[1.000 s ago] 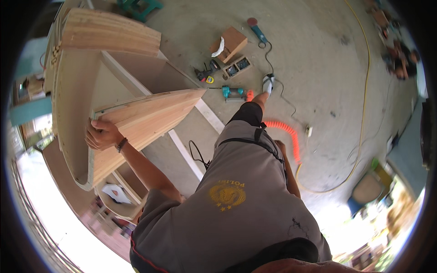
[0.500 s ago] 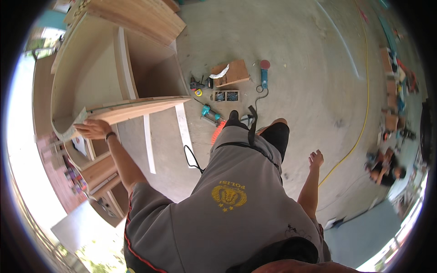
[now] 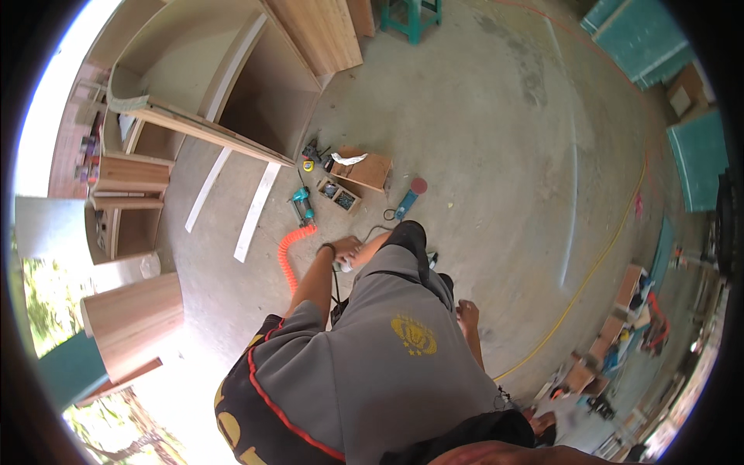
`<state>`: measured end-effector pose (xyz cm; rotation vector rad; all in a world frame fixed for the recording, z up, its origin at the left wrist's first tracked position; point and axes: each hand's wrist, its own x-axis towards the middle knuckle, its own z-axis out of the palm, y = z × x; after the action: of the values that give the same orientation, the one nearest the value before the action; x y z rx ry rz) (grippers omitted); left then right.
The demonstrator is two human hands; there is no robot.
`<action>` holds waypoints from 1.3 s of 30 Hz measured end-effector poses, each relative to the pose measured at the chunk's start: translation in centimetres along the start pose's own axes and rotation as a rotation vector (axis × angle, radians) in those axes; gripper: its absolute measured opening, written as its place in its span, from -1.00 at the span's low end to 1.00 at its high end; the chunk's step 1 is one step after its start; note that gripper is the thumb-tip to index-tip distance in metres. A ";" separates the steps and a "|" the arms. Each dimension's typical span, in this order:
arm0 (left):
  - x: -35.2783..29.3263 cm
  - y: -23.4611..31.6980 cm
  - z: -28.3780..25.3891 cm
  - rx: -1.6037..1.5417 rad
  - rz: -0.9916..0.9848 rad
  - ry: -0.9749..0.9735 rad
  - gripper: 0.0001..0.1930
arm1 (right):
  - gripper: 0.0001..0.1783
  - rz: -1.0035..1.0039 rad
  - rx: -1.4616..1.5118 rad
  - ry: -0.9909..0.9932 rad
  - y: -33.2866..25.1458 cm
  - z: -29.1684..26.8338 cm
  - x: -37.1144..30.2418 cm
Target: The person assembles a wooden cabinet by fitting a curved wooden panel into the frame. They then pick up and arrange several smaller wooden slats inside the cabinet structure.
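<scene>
My left hand is low beside my bent left leg, just above a small pale object near the floor. Its fingertips are partly hidden, so whether it grips that object does not show. My right hand hangs by my right thigh, fingers curled in, with nothing visible in them. In front of the left hand lie a teal air nailer with a coiled orange hose, a blue angle grinder with a reddish disc, and a divided wooden box of small dark pieces.
A large open wooden cabinet stands at the far left. Near it lie two white strips, a yellow tape measure, a dark drill and a wooden block. A yellow hose crosses the floor at right. A green stool stands far off.
My left hand has let go of the cabinet's edge and come down beside my leg. My right hand has drawn in toward my thigh. The view has turned and shifted.
</scene>
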<state>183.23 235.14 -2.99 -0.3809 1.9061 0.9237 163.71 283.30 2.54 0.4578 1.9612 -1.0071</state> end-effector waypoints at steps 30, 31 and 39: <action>21.9 36.7 -43.1 -0.670 -0.097 0.766 -0.48 | -0.66 -0.469 -0.733 -0.181 -52.4 -17.5 37.8; 22.9 37.7 -44.0 -0.665 -0.085 0.782 -0.48 | -0.68 -0.441 -0.729 -0.184 -54.9 -17.4 38.7; 28.4 34.6 -46.3 -0.817 -0.312 0.702 -0.48 | -0.74 -0.529 -1.128 -0.384 -72.3 -17.3 50.3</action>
<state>119.37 227.34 0.11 -1.6108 1.8759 1.4455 80.28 250.21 0.74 -0.8431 1.9649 -0.1146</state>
